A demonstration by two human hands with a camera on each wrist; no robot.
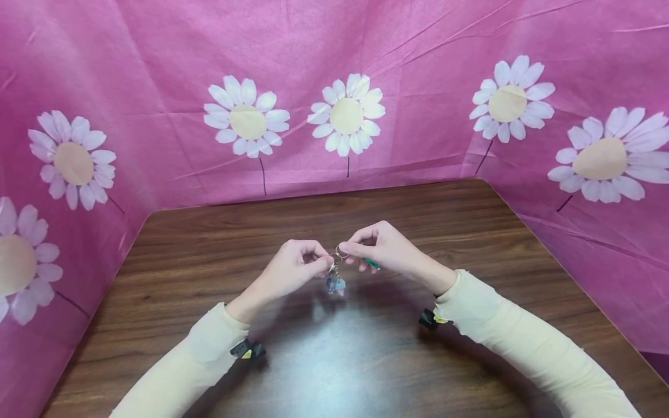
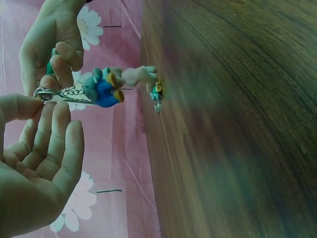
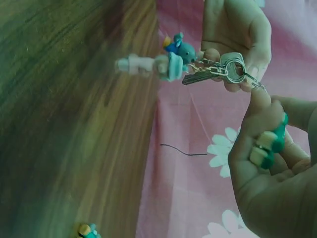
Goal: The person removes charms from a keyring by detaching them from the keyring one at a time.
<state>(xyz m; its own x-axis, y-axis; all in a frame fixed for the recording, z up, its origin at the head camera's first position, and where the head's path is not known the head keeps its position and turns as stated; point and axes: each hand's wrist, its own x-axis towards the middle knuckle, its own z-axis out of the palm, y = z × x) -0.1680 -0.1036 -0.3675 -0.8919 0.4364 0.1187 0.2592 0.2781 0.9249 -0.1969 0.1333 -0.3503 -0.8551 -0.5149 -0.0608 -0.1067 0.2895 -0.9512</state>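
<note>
- Item under inspection: a round silver metal key ring [image 3: 226, 75], held above the table between the hands; a flat silver key [image 3: 198, 77] hangs from it.
- Hanging alongside: a blue-grey toy figure with yellow feet [image 3: 186, 51] and a pale pink toy figure with a mint top [image 3: 148, 65].
- Left hand [image 1: 295, 265]: thumb and forefinger pinch the key ring; remaining fingers extended.
- Right hand [image 1: 387, 248]: thumb and forefinger pinch a thin silver wire ring [image 3: 256, 83]; a green-and-cream toy figure [image 3: 269, 141] sits within the curled fingers.
- Progress, as judged: key and two figures are gathered in one bunch. The rings meet; whether they are linked cannot be confirmed. Setting down is not yet done.
- Surroundings: a small green-and-yellow figure [image 2: 156, 90], apparently on the brown wood-grain table [image 1: 198, 249]; pink daisy-print cloth [image 1: 423, 35] behind.
</note>
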